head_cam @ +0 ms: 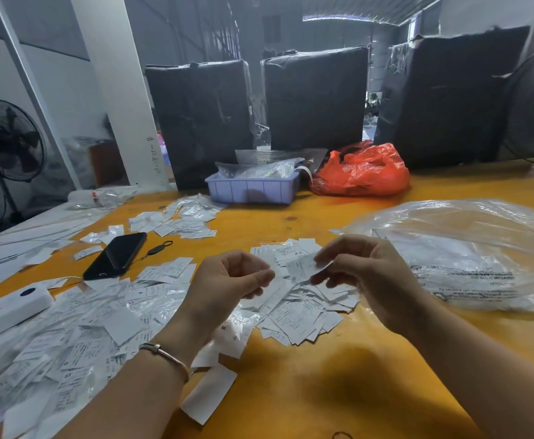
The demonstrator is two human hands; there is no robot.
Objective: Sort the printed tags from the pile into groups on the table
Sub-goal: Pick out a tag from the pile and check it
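On the orange-yellow wooden table (338, 391), the person's right hand (363, 280) pinches one small white printed tag (303, 267) between thumb and fingertips, holding it raised over the group of white printed tags (300, 312) that lies in the middle of the table. The left hand (227, 280) hovers just beside it with its fingers curled inward; whether it holds a tag cannot be told. A thin metal bangle (164, 351) sits on the left wrist.

The large loose pile of white printed tags and clear sleeves (69, 337) spreads from the left forearm out to the table's left side, and a single white tag (208, 394) lies apart near the front edge. A smaller scatter of tags (183, 218) lies further back, near a lilac plastic tray (253, 190) holding clear bags. A black smartphone (116, 255) and a white rectangular device (9, 308) rest at the pile's far left border.

To the right, a big crumpled clear plastic bag (468, 248) comes close to the right hand. A red-orange plastic bag (363, 172) sits beside the tray, in front of three black wrapped bales (316, 96) along the back edge. Bare tabletop shows between the forearms toward the front edge and behind the middle group of tags.
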